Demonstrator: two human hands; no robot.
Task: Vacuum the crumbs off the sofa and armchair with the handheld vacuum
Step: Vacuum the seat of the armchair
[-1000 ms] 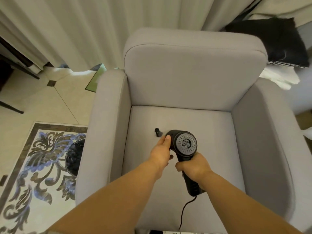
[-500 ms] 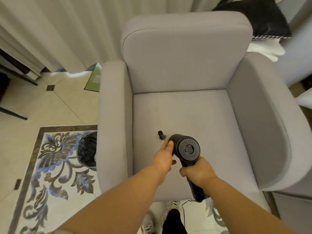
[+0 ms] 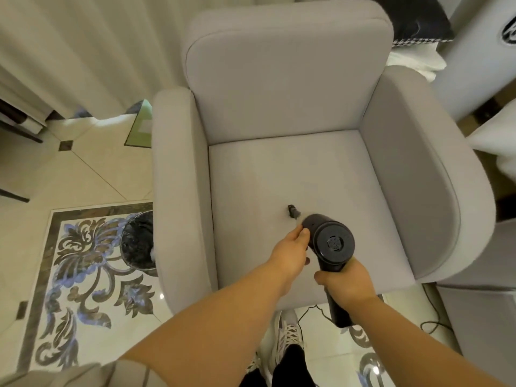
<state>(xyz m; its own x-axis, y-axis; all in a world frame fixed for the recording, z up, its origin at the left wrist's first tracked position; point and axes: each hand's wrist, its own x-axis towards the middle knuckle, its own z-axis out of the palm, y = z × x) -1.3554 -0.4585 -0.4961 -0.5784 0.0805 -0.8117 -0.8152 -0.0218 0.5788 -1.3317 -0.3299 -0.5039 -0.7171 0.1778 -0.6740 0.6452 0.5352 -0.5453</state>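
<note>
While the right hand (image 3: 346, 283) was wrapped around the black handle of the handheld vacuum (image 3: 332, 244), its fingers curled tightly on the grip, the left hand (image 3: 291, 251) was resting against the left side of the round body, with the thumb and fingers curved on the housing. The vacuum was above the front part of the seat cushion (image 3: 293, 174) of the grey armchair (image 3: 284, 74), a little right of the middle. Its round back cap was turned toward the camera, and the thin nozzle (image 3: 293, 211) pointed away and down to the fabric; I could not tell if the tip really touched the cushion. A thin black cord (image 3: 430, 317) lay on the floor below the front edge of the seat, on the right side.

On the left of the armchair stood a dark bin (image 3: 138, 241), just beside the left armrest, on a floor tile with a blue and brown flower pattern (image 3: 78, 263). Pale curtains (image 3: 83, 46) hung behind the chair on the left. Behind the right corner of the backrest there was a black cushion (image 3: 418, 20) on top of something white. At the bottom, a white shoe (image 3: 289, 333) with laces was visible between the two forearms.
</note>
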